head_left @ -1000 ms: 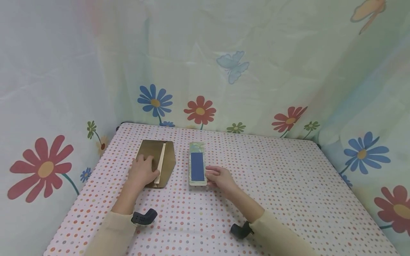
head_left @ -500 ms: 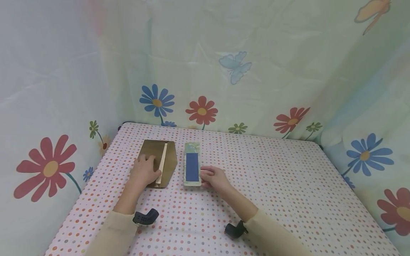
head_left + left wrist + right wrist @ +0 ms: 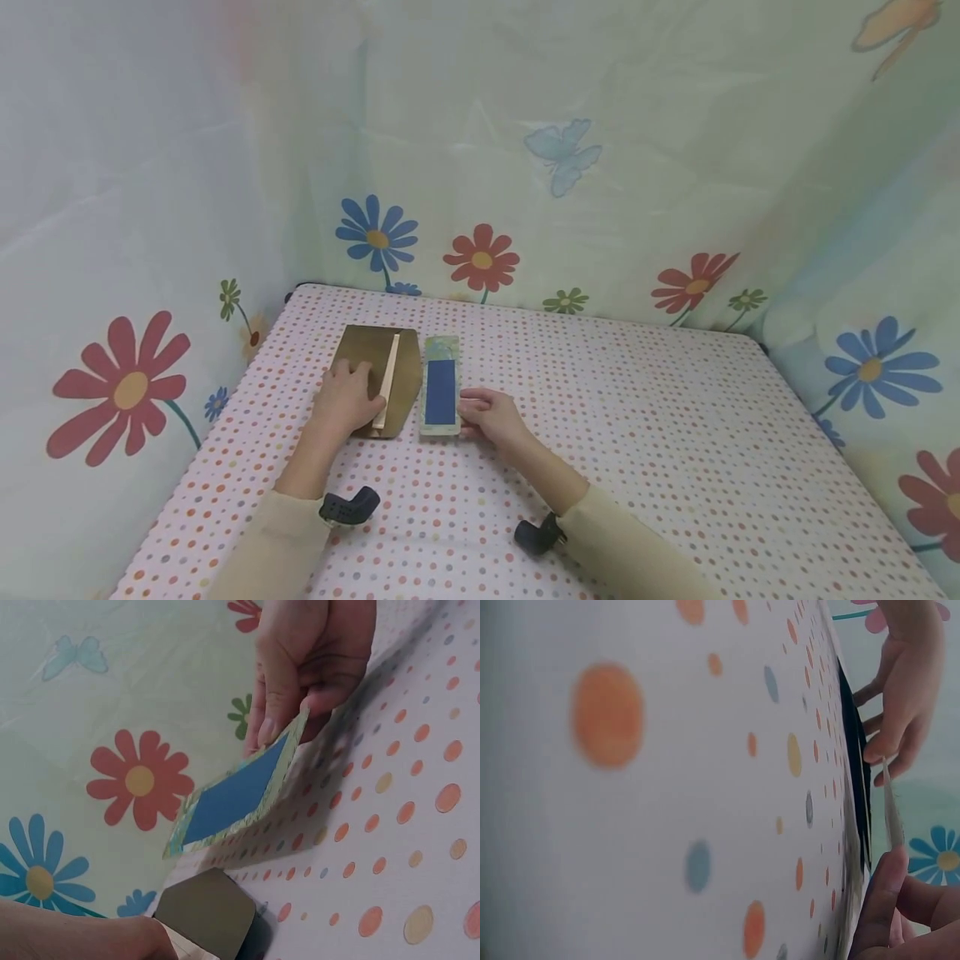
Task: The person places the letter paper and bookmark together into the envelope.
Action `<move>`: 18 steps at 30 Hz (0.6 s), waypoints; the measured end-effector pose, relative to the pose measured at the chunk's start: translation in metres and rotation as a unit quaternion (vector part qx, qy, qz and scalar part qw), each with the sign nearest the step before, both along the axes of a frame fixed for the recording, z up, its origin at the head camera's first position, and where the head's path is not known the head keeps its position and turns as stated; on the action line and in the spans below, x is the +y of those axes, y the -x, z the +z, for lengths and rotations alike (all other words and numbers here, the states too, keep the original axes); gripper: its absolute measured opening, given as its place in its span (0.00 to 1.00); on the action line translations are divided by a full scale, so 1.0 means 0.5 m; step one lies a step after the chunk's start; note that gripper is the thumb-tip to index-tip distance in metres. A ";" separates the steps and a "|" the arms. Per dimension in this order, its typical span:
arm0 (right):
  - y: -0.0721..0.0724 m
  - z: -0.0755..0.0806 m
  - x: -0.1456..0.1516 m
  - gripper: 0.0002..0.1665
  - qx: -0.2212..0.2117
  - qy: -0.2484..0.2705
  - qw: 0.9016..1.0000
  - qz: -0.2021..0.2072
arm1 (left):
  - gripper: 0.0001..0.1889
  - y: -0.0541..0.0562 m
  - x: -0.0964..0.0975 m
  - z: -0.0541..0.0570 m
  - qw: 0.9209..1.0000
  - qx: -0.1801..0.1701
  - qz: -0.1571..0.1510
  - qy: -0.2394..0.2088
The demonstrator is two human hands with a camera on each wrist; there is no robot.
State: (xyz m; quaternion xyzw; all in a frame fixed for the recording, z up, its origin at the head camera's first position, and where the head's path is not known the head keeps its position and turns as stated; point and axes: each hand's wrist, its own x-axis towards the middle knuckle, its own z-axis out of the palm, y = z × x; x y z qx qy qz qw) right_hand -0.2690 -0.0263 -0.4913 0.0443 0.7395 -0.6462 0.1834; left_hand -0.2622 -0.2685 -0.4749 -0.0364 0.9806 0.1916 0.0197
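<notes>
1. A flat brown envelope lies on the dotted counter, its angular flap pointing right; a pale strip runs along it, and I can't see inside.
2. The left hand rests there, fingers bent; whether that grip pinches, I can't tell.
3. Just beside the flap, the right hand's narrow grip pinches a blue card, patterned green-edged, long axis front to back.

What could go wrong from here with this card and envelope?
The right hand pinches the card by one side only, so it might twist or slip. The card shows close beside the envelope in the head view and could nudge it. The left hand has its thumb by the envelope's pale strip, so that thumb may get in the card's way.
</notes>
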 end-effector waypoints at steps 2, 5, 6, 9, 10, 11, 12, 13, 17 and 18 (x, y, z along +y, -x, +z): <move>0.002 0.000 -0.004 0.23 -0.002 -0.002 1.000 0.001 | 0.35 0.001 0.002 0.002 1.000 0.001 0.001 -0.002; 0.005 -0.002 -0.010 0.23 -0.007 -0.009 1.000 0.004 | 0.35 0.003 0.004 0.003 1.000 0.000 0.001 -0.004; 0.006 -0.003 -0.012 0.23 -0.007 -0.012 1.000 0.004 | 0.35 0.003 0.004 0.003 1.000 0.000 0.001 -0.004; 0.008 -0.004 -0.017 0.23 -0.010 -0.022 1.000 0.004 | 0.35 0.004 0.004 0.003 1.000 -0.002 0.001 -0.005; 0.008 -0.004 -0.018 0.23 -0.008 -0.023 1.000 0.005 | 0.35 0.004 0.003 0.004 1.000 -0.003 0.001 -0.005; 0.008 -0.004 -0.019 0.23 -0.005 -0.024 1.000 0.008 | 0.35 0.004 0.003 0.004 1.000 -0.004 0.001 -0.005; 0.008 -0.005 -0.021 0.23 -0.002 -0.026 1.000 0.011 | 0.35 0.004 0.003 0.004 1.000 -0.005 0.002 -0.005; 0.007 -0.004 -0.021 0.23 0.003 -0.028 0.999 0.016 | 0.35 0.004 0.002 0.003 1.000 -0.006 0.001 -0.004; 0.005 -0.006 -0.022 0.22 0.026 -0.047 0.998 0.038 | 0.35 0.003 0.000 0.000 1.000 -0.007 0.002 -0.004; 0.004 -0.006 -0.022 0.22 0.035 -0.056 0.997 0.042 | 0.35 0.003 0.000 -0.001 1.000 -0.007 0.002 -0.004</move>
